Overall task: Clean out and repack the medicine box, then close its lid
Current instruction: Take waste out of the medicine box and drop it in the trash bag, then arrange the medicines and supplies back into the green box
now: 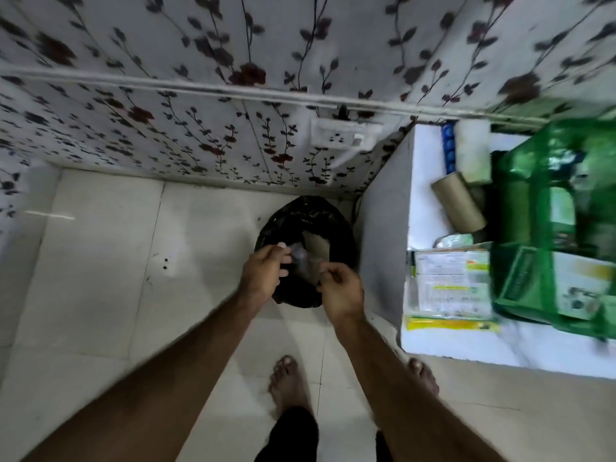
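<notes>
White worktop (440, 345) at right, green medicine box (553, 228) on its far half, lid open. Black-lined bin (306, 221) on floor by wall. Left hand (263, 275) and right hand (340, 288) above bin, both grips pinching small clear wrapper (301, 256), blurred.

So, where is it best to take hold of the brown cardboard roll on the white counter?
Take the cardboard roll around its middle, coming from above. It lies on its side, tilted, with its curved wall exposed on top; a green bag crowds its right side, so a side approach looks awkward.
</notes>
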